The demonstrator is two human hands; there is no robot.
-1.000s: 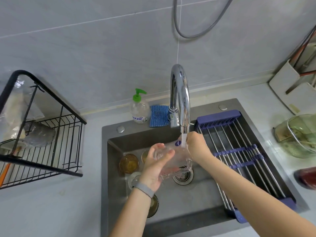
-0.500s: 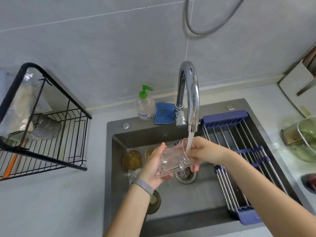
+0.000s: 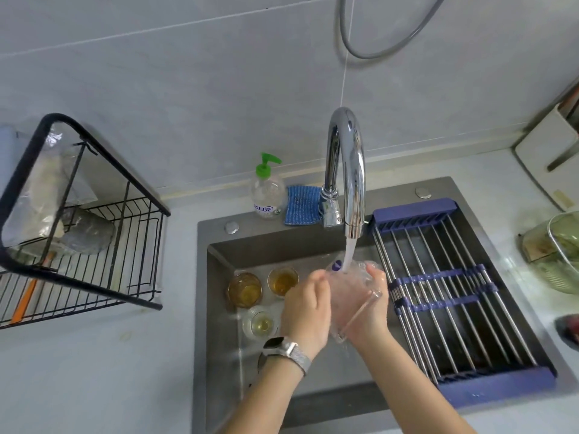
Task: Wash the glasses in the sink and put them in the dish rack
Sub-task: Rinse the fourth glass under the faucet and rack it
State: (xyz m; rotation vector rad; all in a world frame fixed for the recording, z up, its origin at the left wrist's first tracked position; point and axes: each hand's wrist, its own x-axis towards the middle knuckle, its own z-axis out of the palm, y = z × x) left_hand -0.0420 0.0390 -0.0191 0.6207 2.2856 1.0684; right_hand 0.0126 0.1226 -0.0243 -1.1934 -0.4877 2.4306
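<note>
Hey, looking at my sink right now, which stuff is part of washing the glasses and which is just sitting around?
Part of the job: clear glass in both hands, left hand, right hand, three glasses in the sink, running faucet, roll-up dish rack.

Lying about: soap bottle, blue cloth, black wire basket.

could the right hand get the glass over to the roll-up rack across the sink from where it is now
Probably yes. The right hand holds the clear glass under the tap, right beside the dish rack. The rack's bars look bare and nothing stands between them, though the left hand also grips the glass.
</note>
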